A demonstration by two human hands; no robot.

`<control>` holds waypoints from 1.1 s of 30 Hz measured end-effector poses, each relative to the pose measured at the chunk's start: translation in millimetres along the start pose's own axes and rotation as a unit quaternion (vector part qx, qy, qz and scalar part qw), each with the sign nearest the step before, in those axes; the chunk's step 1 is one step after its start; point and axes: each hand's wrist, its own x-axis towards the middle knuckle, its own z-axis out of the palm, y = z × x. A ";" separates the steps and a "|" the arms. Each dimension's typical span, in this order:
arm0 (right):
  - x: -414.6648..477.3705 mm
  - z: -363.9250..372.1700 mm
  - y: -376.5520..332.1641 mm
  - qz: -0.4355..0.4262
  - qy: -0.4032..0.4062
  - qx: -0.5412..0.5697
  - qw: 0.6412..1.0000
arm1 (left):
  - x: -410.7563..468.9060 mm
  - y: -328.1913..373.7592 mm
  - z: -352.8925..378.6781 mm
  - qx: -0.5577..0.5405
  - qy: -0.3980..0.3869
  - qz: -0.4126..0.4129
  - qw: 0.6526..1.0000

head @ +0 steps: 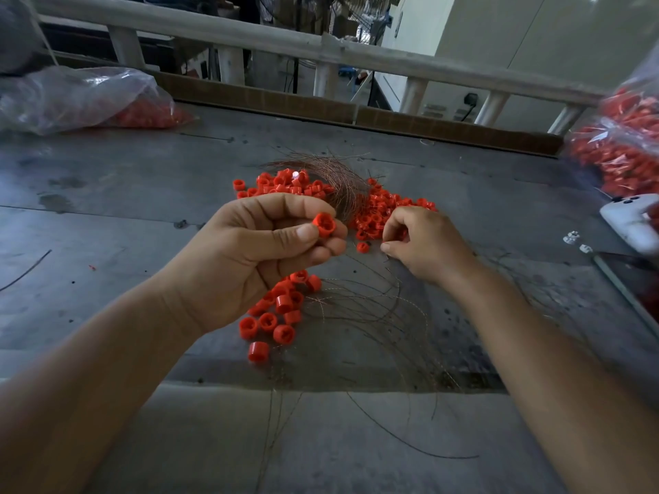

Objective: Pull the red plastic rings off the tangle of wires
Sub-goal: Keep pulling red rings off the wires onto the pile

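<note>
Bench (107,194): grey and worn, with dark spots.
Left bag (71,98): clear plastic, red inside, at the far left.
Right bag (620,137): clear plastic, red inside, at the right edge.
Phone (631,222): white, just below the right bag.
Rail (249,30): pale, behind the bench.

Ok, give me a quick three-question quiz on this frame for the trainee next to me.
1. True or false: the left hand pinches a red ring.
2. How many clear bags of red parts are in view?
3. The white phone lies: A) in the left hand, B) near the table's right edge, C) on the floor.
Key: 1 true; 2 two; 3 B.
</note>
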 end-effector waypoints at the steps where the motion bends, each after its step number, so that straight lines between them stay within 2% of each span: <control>1: -0.6 -0.9 -0.5 -0.001 0.003 0.007 1.000 | -0.1 0.0 0.0 0.001 0.000 0.000 1.000; 4: -2.1 -6.6 -2.5 0.018 0.033 0.061 0.997 | 0.0 -0.7 0.2 0.003 -0.002 -0.001 1.000; 7: -5.3 -17.9 -6.5 0.049 0.064 0.167 0.983 | 0.0 -1.3 -0.2 0.012 -0.001 0.000 1.000; 11: -13.7 -30.0 -21.5 0.039 0.076 0.311 0.947 | 0.1 -2.2 0.1 0.032 0.008 -0.001 0.999; 15: -23.1 -31.2 -42.4 0.008 0.036 0.424 0.905 | 0.3 -3.2 0.7 0.052 0.029 -0.007 0.998; 19: -28.7 -26.2 -53.4 -0.014 0.002 0.463 0.886 | 1.2 -3.9 2.1 0.077 0.044 -0.007 0.996; 30: -33.7 -19.7 -61.4 -0.061 -0.046 0.474 0.877 | 3.1 -5.2 2.1 0.080 0.088 0.004 0.993; 33: -35.3 -19.4 -62.7 -0.058 -0.035 0.477 0.876 | 2.6 -5.2 2.0 0.092 0.089 0.006 0.992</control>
